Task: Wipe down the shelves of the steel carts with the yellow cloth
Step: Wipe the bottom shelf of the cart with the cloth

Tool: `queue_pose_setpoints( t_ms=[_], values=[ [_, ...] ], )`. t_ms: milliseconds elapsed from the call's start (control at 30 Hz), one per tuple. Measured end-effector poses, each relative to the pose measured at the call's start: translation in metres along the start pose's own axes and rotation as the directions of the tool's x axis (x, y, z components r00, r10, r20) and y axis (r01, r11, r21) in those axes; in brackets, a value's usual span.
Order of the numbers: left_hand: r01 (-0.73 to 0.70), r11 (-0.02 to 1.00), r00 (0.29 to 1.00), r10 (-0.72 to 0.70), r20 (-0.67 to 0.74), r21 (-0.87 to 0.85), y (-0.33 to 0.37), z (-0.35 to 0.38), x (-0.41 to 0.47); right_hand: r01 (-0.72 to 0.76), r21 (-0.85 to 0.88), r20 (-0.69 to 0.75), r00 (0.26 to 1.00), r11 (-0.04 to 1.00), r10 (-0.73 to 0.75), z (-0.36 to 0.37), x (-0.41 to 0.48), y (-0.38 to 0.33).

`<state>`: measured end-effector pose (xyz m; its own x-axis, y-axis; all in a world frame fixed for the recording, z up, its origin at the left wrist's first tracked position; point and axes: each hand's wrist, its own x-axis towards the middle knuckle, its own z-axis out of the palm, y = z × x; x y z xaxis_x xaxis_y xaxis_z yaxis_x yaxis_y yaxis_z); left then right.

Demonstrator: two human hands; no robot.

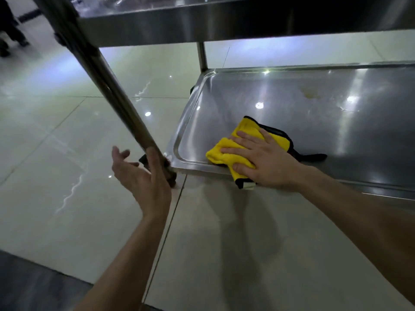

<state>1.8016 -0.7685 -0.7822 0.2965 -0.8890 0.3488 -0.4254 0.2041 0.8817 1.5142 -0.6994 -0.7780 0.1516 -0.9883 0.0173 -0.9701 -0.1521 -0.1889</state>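
Head view: looks down at the lower shelf (292,104) of a steel cart, beneath its upper shelf (202,25).
Yellow cloth (233,151): bunched at the near left corner of the lower shelf, one end hanging over the near rim.
Right hand (262,160): flat on the cloth, fingers straight and spread, pressing it down; cloth shows beyond the fingertips to the left.
Left hand (139,176): palm up, fingers loose, holding nothing, just beside the cart post (107,86).
Stain (311,94): yellowish, farther right on the shelf, apart from the cloth.
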Motion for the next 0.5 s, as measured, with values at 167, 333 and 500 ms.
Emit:
queue_pose_setpoints(
  t_ms=[167,333,500],
  values=[
    [-0.149,0.973,0.980,0.122,0.156,0.176,0.011,-0.006,0.029,-0.155,-0.029,0.037,0.987,0.987,0.156,0.009,0.073,-0.023],
    [-0.165,0.958,0.981,0.134,0.142,0.233,0.015,-0.007,0.038,-0.106,-0.048,0.084,0.990,0.993,0.110,0.014,0.146,-0.064],
    [-0.143,0.962,0.987,0.119,0.111,0.232,0.015,-0.005,0.033,0.081,-0.032,0.055,0.995,0.996,-0.080,0.014,0.112,-0.070]
  ],
)
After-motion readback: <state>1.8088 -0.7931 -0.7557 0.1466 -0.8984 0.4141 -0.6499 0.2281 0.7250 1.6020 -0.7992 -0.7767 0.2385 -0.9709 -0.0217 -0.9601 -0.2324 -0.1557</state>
